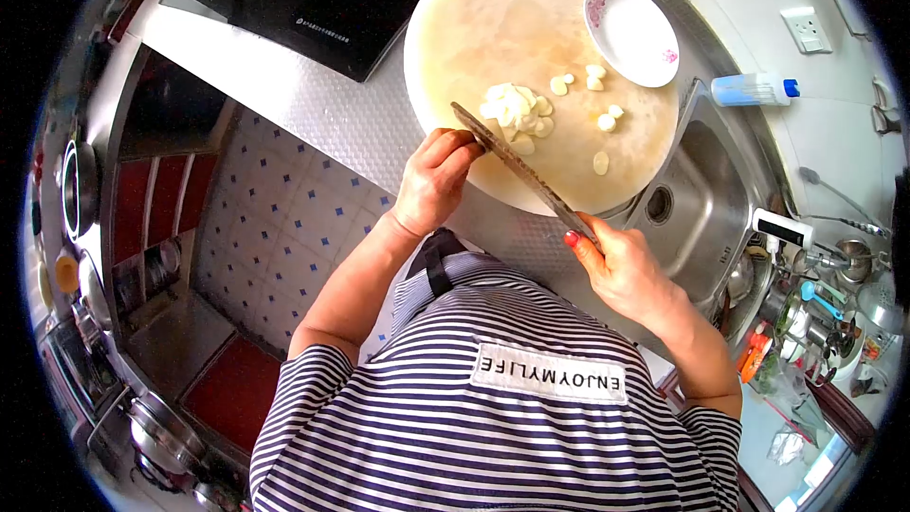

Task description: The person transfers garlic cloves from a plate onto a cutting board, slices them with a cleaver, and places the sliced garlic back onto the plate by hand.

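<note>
My right hand (pixel 621 270) is wrapped around the handle of a kitchen knife (pixel 521 169), seen nearly edge-on with its blade slanting up to the left over the near part of the round cutting board (pixel 455 28). My left hand (pixel 438 175) has its fingers bent and pressed together against the blade near its far end; whatever they hold is hidden. Just beyond the blade lies a heap of pale slices (pixel 515 106) that look like garlic. Small pale pieces (pixel 607 120) and a single slice (pixel 601 163) are scattered to the right.
A white flowered dish (pixel 633 33) rests on the board's far right. The steel sink (pixel 706 190) adjoins the board, with a clear bottle with a blue cap (pixel 754 90) behind it. A black gas stove (pixel 313 14) stands at the far left. Utensils (pixel 825 313) crowd the right side.
</note>
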Demonstrator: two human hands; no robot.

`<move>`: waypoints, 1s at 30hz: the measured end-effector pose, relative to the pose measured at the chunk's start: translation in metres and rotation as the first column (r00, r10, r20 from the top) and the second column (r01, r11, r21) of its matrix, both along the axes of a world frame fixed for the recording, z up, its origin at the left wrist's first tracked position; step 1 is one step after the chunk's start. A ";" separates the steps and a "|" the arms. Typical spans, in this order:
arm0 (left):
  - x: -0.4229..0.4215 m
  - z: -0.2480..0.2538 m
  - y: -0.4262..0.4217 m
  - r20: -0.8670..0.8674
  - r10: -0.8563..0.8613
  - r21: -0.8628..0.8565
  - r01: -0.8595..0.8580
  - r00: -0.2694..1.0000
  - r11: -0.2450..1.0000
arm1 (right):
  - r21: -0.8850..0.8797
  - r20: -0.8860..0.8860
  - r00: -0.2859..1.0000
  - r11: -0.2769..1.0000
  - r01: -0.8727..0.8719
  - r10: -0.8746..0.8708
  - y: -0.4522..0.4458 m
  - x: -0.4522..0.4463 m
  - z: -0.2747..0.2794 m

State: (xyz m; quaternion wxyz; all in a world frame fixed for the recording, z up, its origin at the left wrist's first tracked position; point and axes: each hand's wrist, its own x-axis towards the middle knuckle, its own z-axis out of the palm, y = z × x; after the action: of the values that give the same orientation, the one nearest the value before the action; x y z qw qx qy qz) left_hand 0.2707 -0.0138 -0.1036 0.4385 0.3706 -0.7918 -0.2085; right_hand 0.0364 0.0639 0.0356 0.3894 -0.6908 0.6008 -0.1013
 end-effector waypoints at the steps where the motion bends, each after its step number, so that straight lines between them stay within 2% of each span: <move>1: 0.000 -0.001 0.001 0.000 0.002 0.005 -0.002 1.000 1.000 | 0.040 -0.017 1.000 0.999 0.007 -0.007 -0.002 0.001 0.000; 5: -0.001 0.000 0.000 0.016 0.009 -0.012 -0.009 1.000 1.000 | 0.030 0.018 0.999 0.999 0.026 -0.026 -0.004 0.003 -0.028; 7: 0.000 -0.001 0.000 0.030 0.005 -0.019 -0.004 1.000 1.000 | -0.053 0.019 1.000 0.998 0.020 -0.019 -0.003 -0.001 -0.034; 11: 0.001 -0.001 -0.001 0.052 -0.009 -0.034 0.011 0.999 0.999 | -0.067 0.027 0.999 0.997 0.030 -0.028 -0.002 0.001 -0.014; 13: 0.001 0.000 0.000 0.064 -0.014 -0.027 0.016 0.998 1.000 | -0.003 0.038 0.999 1.000 0.023 -0.023 -0.003 0.003 -0.001; 19: -0.001 0.000 0.000 0.048 0.000 -0.027 0.001 0.999 1.000 | 0.014 -0.017 1.000 1.000 -0.001 0.001 -0.003 0.002 -0.002; 22: -0.002 -0.001 -0.001 0.026 0.006 -0.029 -0.005 1.000 1.000 | 0.059 -0.010 1.000 0.998 0.006 -0.005 -0.009 0.008 -0.022; 25: -0.001 -0.002 0.000 0.042 0.002 -0.044 0.000 0.999 0.999 | 0.019 -0.002 1.000 0.999 0.027 -0.027 -0.007 0.003 -0.033; 28: -0.001 -0.001 -0.001 0.042 0.002 -0.064 0.001 0.999 0.998 | -0.055 0.038 0.999 0.998 0.028 -0.026 -0.004 0.002 -0.024; 30: -0.001 0.001 -0.001 0.039 0.000 -0.053 0.002 0.999 0.999 | -0.001 0.040 0.998 0.999 0.041 -0.041 -0.003 0.003 -0.009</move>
State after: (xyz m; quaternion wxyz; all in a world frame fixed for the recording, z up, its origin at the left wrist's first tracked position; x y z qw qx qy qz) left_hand 0.2695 -0.0144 -0.1023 0.4326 0.3622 -0.8057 -0.1803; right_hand 0.0394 0.0606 0.0268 0.3984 -0.6767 0.6066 -0.1237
